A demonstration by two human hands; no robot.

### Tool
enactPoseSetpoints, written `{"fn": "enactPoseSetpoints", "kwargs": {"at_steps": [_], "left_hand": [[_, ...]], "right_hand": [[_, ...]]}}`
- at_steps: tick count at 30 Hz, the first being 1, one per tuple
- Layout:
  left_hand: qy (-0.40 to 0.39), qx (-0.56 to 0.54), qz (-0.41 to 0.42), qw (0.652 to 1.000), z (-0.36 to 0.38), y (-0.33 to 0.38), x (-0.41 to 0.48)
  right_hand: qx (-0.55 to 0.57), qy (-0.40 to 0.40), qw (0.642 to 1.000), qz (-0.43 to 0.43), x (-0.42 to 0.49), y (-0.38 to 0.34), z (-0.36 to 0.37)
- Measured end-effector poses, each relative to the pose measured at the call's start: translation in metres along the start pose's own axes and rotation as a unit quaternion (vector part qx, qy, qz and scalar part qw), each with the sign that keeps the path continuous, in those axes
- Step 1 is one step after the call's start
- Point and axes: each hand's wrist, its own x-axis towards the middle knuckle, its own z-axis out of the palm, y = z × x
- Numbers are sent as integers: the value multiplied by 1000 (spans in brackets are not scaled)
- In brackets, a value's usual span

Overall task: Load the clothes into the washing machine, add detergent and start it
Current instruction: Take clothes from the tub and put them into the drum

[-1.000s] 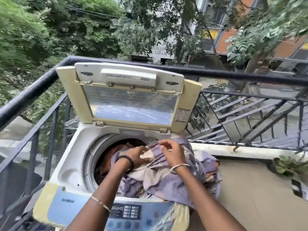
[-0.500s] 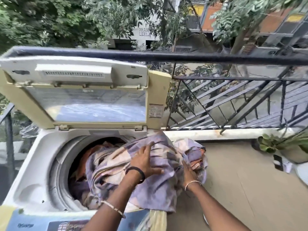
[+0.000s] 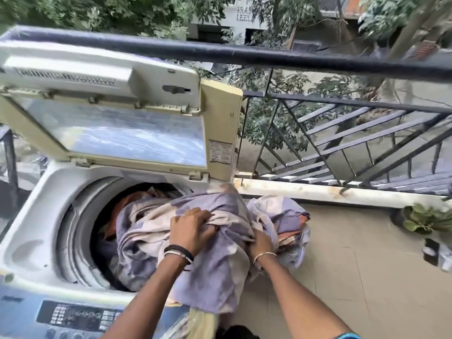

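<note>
Our left hand (image 3: 193, 228) has clenched the lilac-and-cream patterned cloth (image 3: 220, 272) it pressed before; right hand (image 3: 263, 241) grips the overhang, which is not yet inside the white top-loading washing machine (image 3: 49, 206).

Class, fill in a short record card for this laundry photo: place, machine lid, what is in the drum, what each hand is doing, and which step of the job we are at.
place: balcony with a black railing
machine lid: raised, standing open
drum: partly filled with clothes
purple and cream cloth: half in the drum, half draped over the machine's right edge
left hand: grip closed on the cloth's bunched top
right hand: gripping the same cloth at the right side
step: loading; no detergent in sight
</note>
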Motion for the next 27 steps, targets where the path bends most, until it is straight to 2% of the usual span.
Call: {"fn": "enactPoseSetpoints", "kwargs": {"at_steps": [2, 6, 10, 12, 17, 20, 24, 27], "left_hand": [[6, -35, -2, 999, -6, -3, -1], [30, -128, 24, 991, -24, -12, -7], [61, -170, 51, 982, -55, -25, -15], [60, -201, 78, 975, -77, -26, -21], [66, -258, 155, 951, -135, -17, -45], [94, -314, 195, 925, -162, -21, -55], [233, -374, 154, 885, -187, -45, -75], [311, -339, 135, 877, -203, -67, -85]], "right_hand": [[34, 34, 999, 15, -25, -25, -27], [133, 127, 982, 29, -29, -23, -52], [235, 222, 946, 1, -67, -103, -116], [282, 231, 930, -44, -78, -142, -136], [316, 203, 892, -251, -130, -247, -143], [292, 175, 873, -349, -166, -305, -129], [227, 156, 875, -399, -196, -357, -101], [228, 46, 876, -422, -219, -379, -97]]}}
